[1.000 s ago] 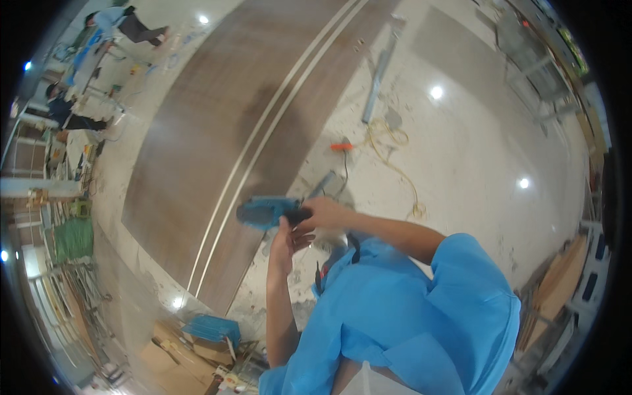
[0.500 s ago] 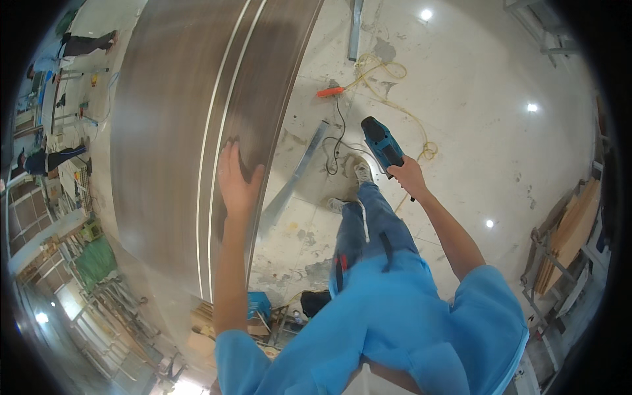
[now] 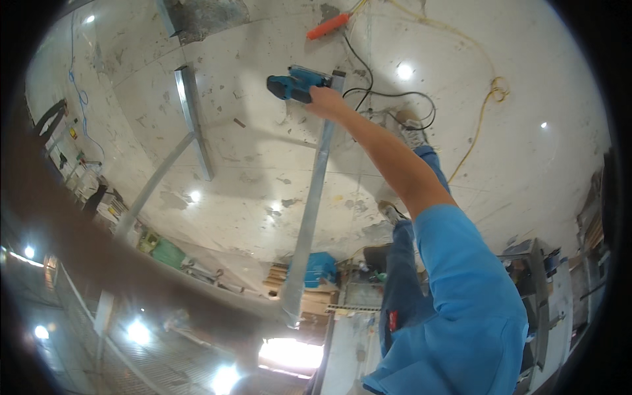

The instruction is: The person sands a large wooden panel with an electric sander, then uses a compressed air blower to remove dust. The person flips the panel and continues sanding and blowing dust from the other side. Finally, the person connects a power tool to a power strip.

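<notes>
My right hand [image 3: 326, 104] reaches down and forward, closed around a blue-and-black corded power tool [image 3: 293, 87]. The tool is on its side, low near the floor, beside the capped end of a grey metal stand leg [image 3: 315, 181]. My wrist passes close to that leg. My left hand is out of view. A blurred dark brown band [image 3: 79, 230], very near the camera, sweeps across the left side; it looks like the edge of the wood-grain panel and hides what lies behind it.
Behind the tool an orange power strip [image 3: 328, 26] joins a yellow cord [image 3: 475, 148]. A black cable [image 3: 421, 95] loops by my shoe [image 3: 411, 125]. Another metal bar [image 3: 192, 125] stands further left. A blue box [image 3: 320, 268] and cardboard lie near the bottom.
The view has dipped and turned below the panel, whose top face is gone from sight. My right hand has lowered the tool toward the stand leg. My left hand has left the view.
</notes>
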The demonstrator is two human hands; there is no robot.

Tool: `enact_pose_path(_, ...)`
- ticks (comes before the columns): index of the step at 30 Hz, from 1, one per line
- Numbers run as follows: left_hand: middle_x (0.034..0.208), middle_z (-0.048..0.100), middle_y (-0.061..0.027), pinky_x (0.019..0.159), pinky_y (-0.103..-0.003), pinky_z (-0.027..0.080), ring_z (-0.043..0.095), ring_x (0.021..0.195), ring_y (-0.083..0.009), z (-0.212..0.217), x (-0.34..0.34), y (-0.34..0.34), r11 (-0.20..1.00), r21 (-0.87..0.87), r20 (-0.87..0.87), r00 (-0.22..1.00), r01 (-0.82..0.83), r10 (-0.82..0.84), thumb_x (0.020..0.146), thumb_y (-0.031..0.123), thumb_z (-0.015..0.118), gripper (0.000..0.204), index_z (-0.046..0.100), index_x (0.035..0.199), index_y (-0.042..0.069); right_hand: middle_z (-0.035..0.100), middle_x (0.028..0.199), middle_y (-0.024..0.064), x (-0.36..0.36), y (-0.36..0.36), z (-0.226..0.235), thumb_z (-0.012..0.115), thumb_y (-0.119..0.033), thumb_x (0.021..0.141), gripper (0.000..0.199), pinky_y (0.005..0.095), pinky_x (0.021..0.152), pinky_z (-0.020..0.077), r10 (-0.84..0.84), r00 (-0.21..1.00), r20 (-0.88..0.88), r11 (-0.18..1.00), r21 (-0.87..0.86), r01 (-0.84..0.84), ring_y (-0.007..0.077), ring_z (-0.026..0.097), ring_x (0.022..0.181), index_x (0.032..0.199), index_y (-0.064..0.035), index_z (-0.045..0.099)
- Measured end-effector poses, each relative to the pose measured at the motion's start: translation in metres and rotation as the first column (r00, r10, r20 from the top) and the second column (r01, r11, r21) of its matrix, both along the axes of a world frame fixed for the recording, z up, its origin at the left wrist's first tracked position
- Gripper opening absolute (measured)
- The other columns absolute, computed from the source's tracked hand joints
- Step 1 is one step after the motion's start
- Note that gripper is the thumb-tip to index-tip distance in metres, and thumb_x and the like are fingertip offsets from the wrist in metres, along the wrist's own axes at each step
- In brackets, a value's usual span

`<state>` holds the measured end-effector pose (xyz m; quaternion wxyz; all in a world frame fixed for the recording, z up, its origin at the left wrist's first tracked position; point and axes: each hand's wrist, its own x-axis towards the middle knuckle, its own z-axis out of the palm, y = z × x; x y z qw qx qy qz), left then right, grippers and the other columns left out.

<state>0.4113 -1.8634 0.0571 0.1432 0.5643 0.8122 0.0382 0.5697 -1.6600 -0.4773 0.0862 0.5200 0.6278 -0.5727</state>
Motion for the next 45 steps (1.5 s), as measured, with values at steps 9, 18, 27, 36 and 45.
enact_pose_path(9,0.169,0.01,-0.0292,0.124,-0.063,0.017,0.013,0.157,-0.0463,-0.002,-0.003,-0.004,0.995,-0.078,-0.005,0.998,-0.065,0.065,0.089,0.076,0.06,0.116,0.014,0.165,0.0,0.071,0.106,0.0187,-0.05,-0.011,-0.122,0.07,-0.025,0.088,0.034,0.0477,0.088,0.0565,-0.042,0.998,-0.054,0.994,0.096,0.047,0.0356,0.069,0.107,0.114,-0.0043,0.065)
enact_pose_path(18,0.169,0.011,-0.0299,0.124,-0.062,0.016,0.014,0.157,-0.0466,-0.012,-0.008,-0.007,0.992,0.093,0.041,0.995,0.09,-0.094,0.09,0.074,0.058,0.114,0.016,0.164,-0.002,0.062,0.128,0.0228,0.054,-0.082,0.032,0.059,-0.013,0.091,0.041,0.051,0.101,0.051,0.306,0.951,-0.038,0.944,0.137,-0.299,0.0397,0.061,0.122,0.131,-0.0038,0.065)
enact_pose_path(27,0.166,0.034,-0.0223,0.127,-0.059,0.016,0.023,0.156,-0.0447,-0.004,0.018,0.022,0.995,0.032,-0.122,0.988,0.096,-0.091,0.09,0.063,0.064,0.093,0.042,0.156,0.001,0.075,0.108,0.0243,0.328,-0.121,0.243,0.068,-0.036,0.088,0.039,0.0508,0.092,0.0562,0.178,0.984,0.001,0.983,-0.034,-0.178,0.0417,0.072,0.102,0.112,-0.0053,0.076)
enact_pose_path(36,0.175,0.015,-0.0119,0.131,-0.049,0.013,0.007,0.162,-0.0338,0.034,0.054,0.049,0.898,-0.437,-0.356,0.928,-0.058,-0.114,0.101,0.062,0.049,0.088,0.023,0.167,0.011,0.074,0.082,0.0198,0.559,0.053,0.289,0.067,-0.02,0.085,0.029,0.0414,0.064,0.0592,-0.468,0.854,0.226,0.882,0.069,0.465,0.0279,0.074,0.068,0.101,0.003,0.076)
enact_pose_path(45,0.177,-0.011,-0.0099,0.128,-0.048,0.024,0.002,0.163,-0.0358,0.011,0.09,0.112,0.496,-0.659,-0.429,0.824,-0.566,0.371,0.091,0.058,0.07,0.121,-0.009,0.168,0.009,0.069,0.079,0.0111,0.578,0.281,0.332,0.065,-0.021,0.094,0.029,0.0334,0.051,0.0568,-0.66,0.726,0.192,0.694,-0.214,0.688,0.0209,0.068,0.059,0.113,-0.0004,0.068)
